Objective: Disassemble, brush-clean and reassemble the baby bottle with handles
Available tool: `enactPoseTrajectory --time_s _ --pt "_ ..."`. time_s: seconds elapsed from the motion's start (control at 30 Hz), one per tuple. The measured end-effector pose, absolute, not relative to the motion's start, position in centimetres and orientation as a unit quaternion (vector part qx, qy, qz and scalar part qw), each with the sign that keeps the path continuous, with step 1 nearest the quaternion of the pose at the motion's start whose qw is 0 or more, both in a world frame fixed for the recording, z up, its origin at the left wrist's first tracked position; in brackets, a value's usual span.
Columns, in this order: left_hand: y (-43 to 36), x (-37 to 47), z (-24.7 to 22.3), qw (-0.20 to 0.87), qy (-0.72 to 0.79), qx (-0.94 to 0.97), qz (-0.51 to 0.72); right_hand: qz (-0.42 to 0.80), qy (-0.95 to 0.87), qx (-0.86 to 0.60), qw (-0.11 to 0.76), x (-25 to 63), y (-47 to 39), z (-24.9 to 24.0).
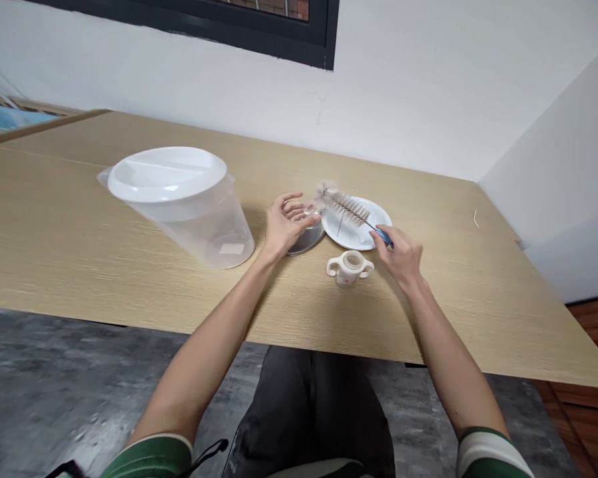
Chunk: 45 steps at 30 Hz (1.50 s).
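My right hand [399, 255] grips the blue handle of a bottle brush [346, 204], whose pale bristles point up and left over a white plate [383, 216]. Fingers curled round a small clear container [311, 211], my left hand [290, 224] is over a round metal dish [307, 241]. The brush tip is close to the clear container's opening; whether they touch I cannot tell. A small white two-handled cup [349, 268] stands open in front of the plate. Thin, pale items lie on the plate, partly hidden by the brush.
A large translucent pitcher [194, 226] with a white lid stands to the left on the wooden table [129, 272]. A small bent white piece [476, 218] lies at the right. Behind the table is a white wall [403, 99] with a dark window frame [279, 40].
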State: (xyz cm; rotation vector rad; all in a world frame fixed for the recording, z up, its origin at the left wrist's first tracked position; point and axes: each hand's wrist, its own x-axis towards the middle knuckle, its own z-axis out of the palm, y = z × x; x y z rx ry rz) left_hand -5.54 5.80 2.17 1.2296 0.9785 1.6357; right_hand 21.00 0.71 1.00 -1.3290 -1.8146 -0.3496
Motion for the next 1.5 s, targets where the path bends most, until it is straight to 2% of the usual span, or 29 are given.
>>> enactPoseTrajectory --time_s 0.17,0.4,0.73,0.97,1.5 --pt "5.8 -5.4 2.2 0.437 0.385 0.483 0.653 -0.125 -0.704 -0.525 0.462 20.9 0.7 1.2" --pt "6.3 -5.5 1.6 0.442 0.384 0.476 0.656 -0.138 -0.733 -0.528 0.406 20.5 0.5 0.9" --pt "6.2 -5.5 1.8 0.446 0.363 0.48 0.663 -0.121 -0.697 -0.536 0.461 21.0 0.5 1.5" --pt "6.5 -5.5 1.5 0.442 0.363 0.481 0.664 -0.135 -0.734 -0.52 0.415 20.2 0.2 1.3" --pt "6.2 -5.5 1.7 0.477 0.337 0.482 0.653 -0.133 -0.706 -0.527 0.454 20.8 0.4 1.6"
